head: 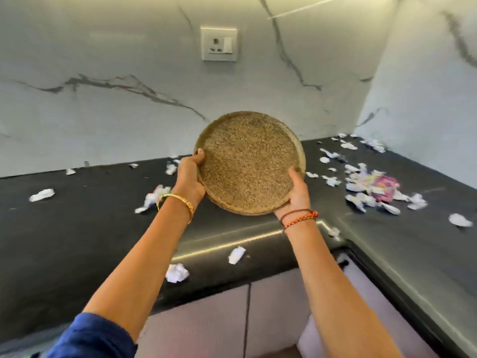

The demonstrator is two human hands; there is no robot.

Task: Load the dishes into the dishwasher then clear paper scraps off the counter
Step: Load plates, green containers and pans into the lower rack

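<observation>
Plate (249,164) held up over the counter (77,228)
Left hand (189,177) and right hand (296,192) grip its opposite rims; paper scraps (371,187) litter the counter

No readable text anywhere; print on the pink wrapper (384,186) among the scraps is too blurred.

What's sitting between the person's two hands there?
In the head view, a round speckled brown plate, tilted up off the black counter, gripped at opposite rims by left hand and right hand.
</observation>
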